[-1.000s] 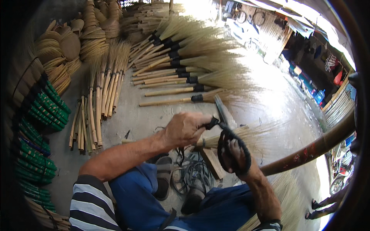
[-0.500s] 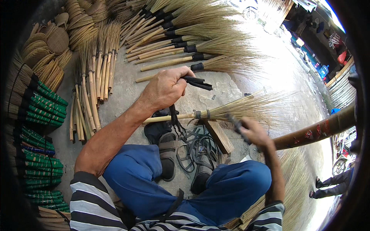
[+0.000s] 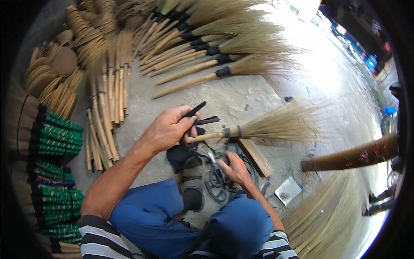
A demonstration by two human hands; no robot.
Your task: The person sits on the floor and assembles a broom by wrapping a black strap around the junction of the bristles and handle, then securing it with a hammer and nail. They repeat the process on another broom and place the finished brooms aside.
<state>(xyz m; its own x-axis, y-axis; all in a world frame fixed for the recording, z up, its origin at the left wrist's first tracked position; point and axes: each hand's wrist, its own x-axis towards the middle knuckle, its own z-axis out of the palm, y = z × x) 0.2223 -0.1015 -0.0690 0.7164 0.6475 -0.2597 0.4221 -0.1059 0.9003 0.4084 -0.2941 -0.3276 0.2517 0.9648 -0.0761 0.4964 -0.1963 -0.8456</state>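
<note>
My left hand (image 3: 172, 127) is closed around folded black rubber strips (image 3: 207, 120), whose ends stick out past the thumb. Just under its fingers runs the bamboo handle (image 3: 205, 137) of a grass broom (image 3: 280, 125); whether they grip it too I cannot tell. Two dark bands (image 3: 233, 131) bind the broom where the grass meets the handle, close to a wooden block (image 3: 254, 157). My right hand (image 3: 236, 169) is closed, lower and nearer me, on a tool with a shiny metal end (image 3: 211, 157). Loose black strips (image 3: 215, 183) lie tangled by my sandals (image 3: 192, 172).
Finished brooms (image 3: 185, 84) lie in a row beyond. Bamboo-handled bundles (image 3: 105, 125), woven baskets (image 3: 64, 60) and green-bound brooms (image 3: 60, 134) line the left. At right are a thick brown pole (image 3: 349, 154), loose grass (image 3: 327, 216) and a pale square piece (image 3: 288, 191).
My right hand has come from over the broom's grass down and left to the loose strips. My left hand has dropped nearer the broom handle, still holding rubber strips. The view has shifted slightly.
</note>
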